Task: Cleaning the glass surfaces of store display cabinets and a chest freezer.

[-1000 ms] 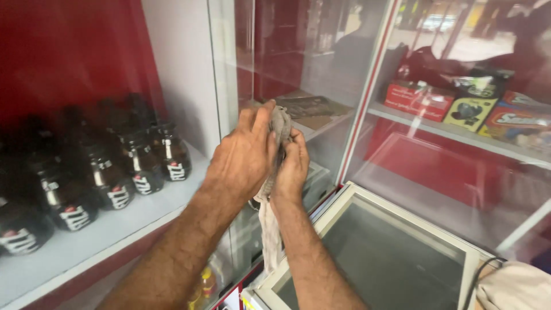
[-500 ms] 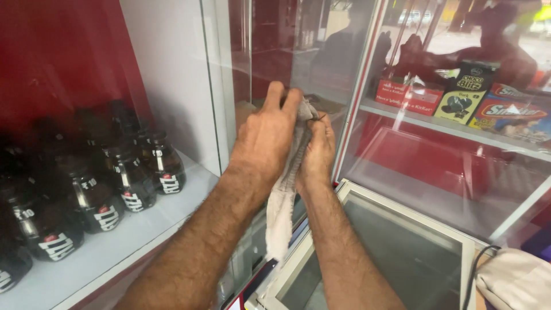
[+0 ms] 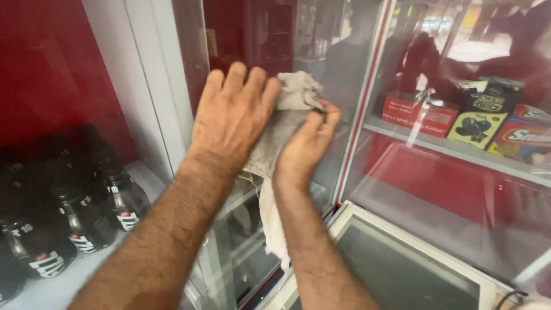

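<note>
A grey, frayed cloth [image 3: 279, 150] is pressed against the glass door [image 3: 321, 51] of a display fridge. My left hand [image 3: 232, 117] lies flat on the cloth with its fingers spread upward. My right hand [image 3: 307, 146] grips the cloth's upper right part, thumb and fingers pinched on a fold. The loose end of the cloth hangs down between my forearms.
Dark drink bottles [image 3: 86, 212] stand on a white shelf at the left behind glass. Red and yellow boxes [image 3: 459, 115] sit on a shelf at the right. A white-framed chest freezer lid [image 3: 402, 270] lies low at the right.
Both hands have slid up the glass with the cloth, from about mid-door to higher up. The view has tilted a little and moved closer.
</note>
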